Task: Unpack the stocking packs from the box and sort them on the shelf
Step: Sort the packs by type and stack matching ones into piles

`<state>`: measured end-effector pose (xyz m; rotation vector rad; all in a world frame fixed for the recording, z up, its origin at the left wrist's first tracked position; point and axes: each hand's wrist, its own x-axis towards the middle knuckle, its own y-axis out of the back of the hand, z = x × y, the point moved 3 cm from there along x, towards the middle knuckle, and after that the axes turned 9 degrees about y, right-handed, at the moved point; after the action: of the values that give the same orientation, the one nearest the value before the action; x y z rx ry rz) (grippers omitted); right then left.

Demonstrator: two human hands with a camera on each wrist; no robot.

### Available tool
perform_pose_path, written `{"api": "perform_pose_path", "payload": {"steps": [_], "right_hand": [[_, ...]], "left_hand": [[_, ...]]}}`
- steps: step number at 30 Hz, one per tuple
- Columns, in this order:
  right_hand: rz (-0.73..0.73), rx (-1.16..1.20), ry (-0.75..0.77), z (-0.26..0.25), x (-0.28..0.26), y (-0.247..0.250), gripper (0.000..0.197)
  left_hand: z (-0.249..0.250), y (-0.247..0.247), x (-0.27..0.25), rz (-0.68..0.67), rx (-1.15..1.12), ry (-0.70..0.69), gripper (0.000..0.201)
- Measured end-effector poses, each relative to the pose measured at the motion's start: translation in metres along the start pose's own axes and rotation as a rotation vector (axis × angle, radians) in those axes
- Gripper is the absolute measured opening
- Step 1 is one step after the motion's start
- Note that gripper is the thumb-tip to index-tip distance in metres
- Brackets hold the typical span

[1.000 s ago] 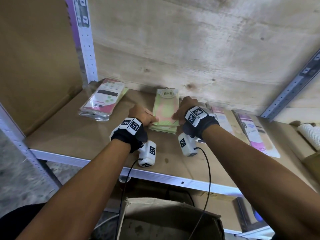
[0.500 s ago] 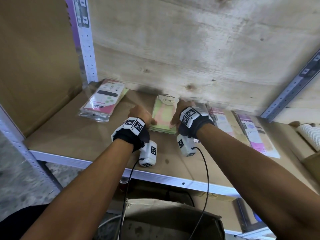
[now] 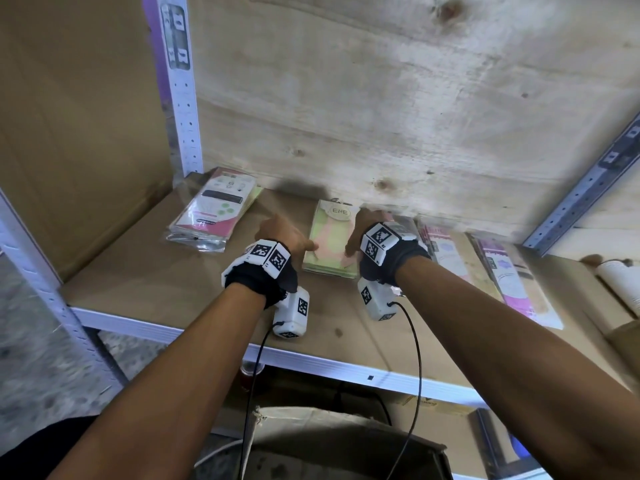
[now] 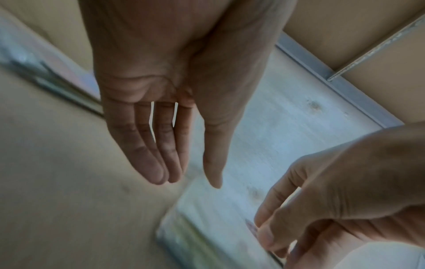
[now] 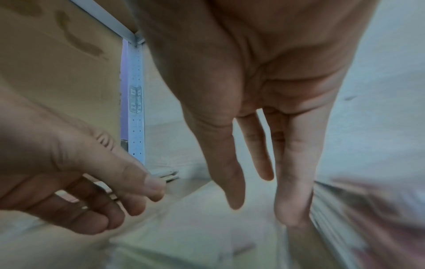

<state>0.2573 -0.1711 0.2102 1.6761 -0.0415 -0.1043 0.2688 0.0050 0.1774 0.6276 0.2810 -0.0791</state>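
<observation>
Two open, straight-fingered hands, left hand (image 3: 282, 233) and right hand (image 3: 363, 225), flank the green-and-pink stocking pack stack (image 3: 330, 247).

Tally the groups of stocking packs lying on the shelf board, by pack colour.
Pink-and-white stack at the left: 1
Green-and-pink stack between the hands: 1
White-and-pink long packs at the right: 2
Total: 4

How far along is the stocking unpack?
Done: a pink stack, a green stack and purple packs lie sorted on the shelf. In hand: nothing gripped; left hand and right hand, both open, flank the green stack. Left: the box's contents aren't visible.
</observation>
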Motion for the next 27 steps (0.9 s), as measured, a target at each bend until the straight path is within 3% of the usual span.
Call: {"api": "perform_pose_path", "payload": {"steps": [5, 8, 12, 16, 20, 21, 23, 25, 27], "right_hand": [[0.006, 0.189, 0.053, -0.040, 0.015, 0.030, 0.024], [-0.026, 0.368, 0.126, -0.073, 0.016, 0.030, 0.019], [-0.101, 0.500, 0.138, -0.116, 0.026, 0.002, 0.030], [-0.157, 0.624, 0.164, -0.154, 0.039, -0.025, 0.050], [-0.204, 0.629, 0.142, -0.177, 0.055, -0.046, 0.061], [-0.197, 0.575, 0.153, -0.182, 0.059, -0.050, 0.056], [-0.187, 0.468, 0.153, -0.186, 0.057, -0.055, 0.039], [-0.150, 0.489, 0.158, -0.185, 0.054, -0.056, 0.043], [-0.142, 0.524, 0.098, -0.179, 0.049, -0.054, 0.011]], "left_hand": [[0.001, 0.062, 0.010, 0.098, -0.087, -0.019, 0.054], [-0.009, 0.100, 0.018, 0.189, -0.147, -0.032, 0.042], [-0.032, 0.121, 0.030, 0.216, -0.194, -0.022, 0.026], [-0.055, 0.134, 0.035, 0.218, -0.182, -0.013, 0.031], [-0.075, 0.144, 0.039, 0.232, -0.125, 0.010, 0.009], [-0.078, 0.147, 0.039, 0.233, -0.113, 0.010, 0.003], [-0.082, 0.152, 0.038, 0.232, -0.096, 0.006, 0.011], [-0.083, 0.154, 0.038, 0.220, -0.095, 0.020, 0.008], [-0.085, 0.156, 0.038, 0.209, -0.105, 0.061, 0.019]]}}
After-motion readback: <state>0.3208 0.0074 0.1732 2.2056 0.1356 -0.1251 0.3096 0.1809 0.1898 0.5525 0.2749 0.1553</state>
